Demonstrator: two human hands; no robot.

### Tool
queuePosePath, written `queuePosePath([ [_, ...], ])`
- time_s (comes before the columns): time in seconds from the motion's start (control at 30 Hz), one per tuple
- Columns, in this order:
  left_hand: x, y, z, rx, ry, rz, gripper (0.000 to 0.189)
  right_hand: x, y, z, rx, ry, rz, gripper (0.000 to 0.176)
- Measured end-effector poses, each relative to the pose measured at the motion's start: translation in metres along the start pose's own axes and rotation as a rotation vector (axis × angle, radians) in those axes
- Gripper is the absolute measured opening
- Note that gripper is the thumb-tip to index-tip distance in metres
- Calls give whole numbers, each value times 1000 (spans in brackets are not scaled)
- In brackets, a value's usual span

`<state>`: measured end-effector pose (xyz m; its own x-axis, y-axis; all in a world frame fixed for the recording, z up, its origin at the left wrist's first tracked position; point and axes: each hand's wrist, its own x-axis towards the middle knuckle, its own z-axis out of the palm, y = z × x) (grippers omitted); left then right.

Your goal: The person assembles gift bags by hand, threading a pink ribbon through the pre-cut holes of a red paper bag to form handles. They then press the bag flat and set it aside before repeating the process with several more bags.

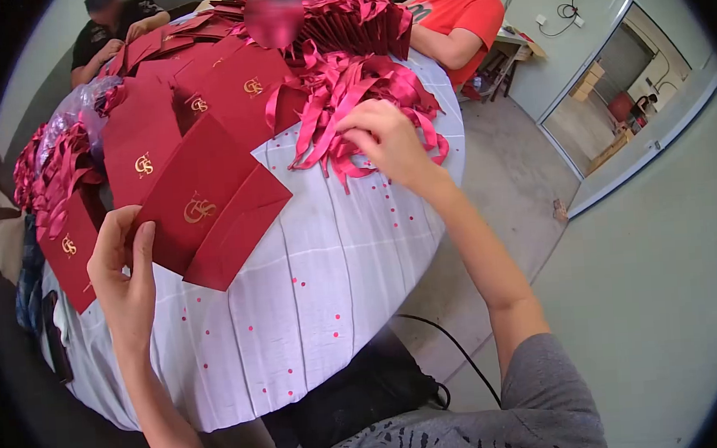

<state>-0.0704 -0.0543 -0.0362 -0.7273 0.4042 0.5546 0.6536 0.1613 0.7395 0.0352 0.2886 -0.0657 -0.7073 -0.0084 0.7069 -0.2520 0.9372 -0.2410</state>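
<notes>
One dark red bag with gold lettering is pinched at its lower left edge between thumb and fingers of the left hand, while the right hand, its fingertips drawn together, is at the pink ribbons above the white tablecloth.

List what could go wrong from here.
Judging by this view:
- The ribbons lie in a loose tangle under the right hand, so pulling one may drag others along.
- The left hand grips the red bag only near one edge; it could tilt or slip.
- Red dots are scattered on the tablecloth; if loose, they might cling to the bag.
</notes>
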Motion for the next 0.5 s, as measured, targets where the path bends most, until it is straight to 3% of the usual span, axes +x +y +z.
queuePosePath([
  [0.2,-1,-27,-6,-131,63,-66,13,5,-15,40,-341,-241,-119,14],
  [0.33,1,-24,-9,-163,25,-146,13,8,-18,47,-364,-234,-232,11],
  [0.47,3,-19,-13,-154,13,-214,14,24,-31,44,111,-36,-132,5],
  [0.5,4,-23,-12,-173,25,-149,15,32,-47,34,289,-90,78,5],
])
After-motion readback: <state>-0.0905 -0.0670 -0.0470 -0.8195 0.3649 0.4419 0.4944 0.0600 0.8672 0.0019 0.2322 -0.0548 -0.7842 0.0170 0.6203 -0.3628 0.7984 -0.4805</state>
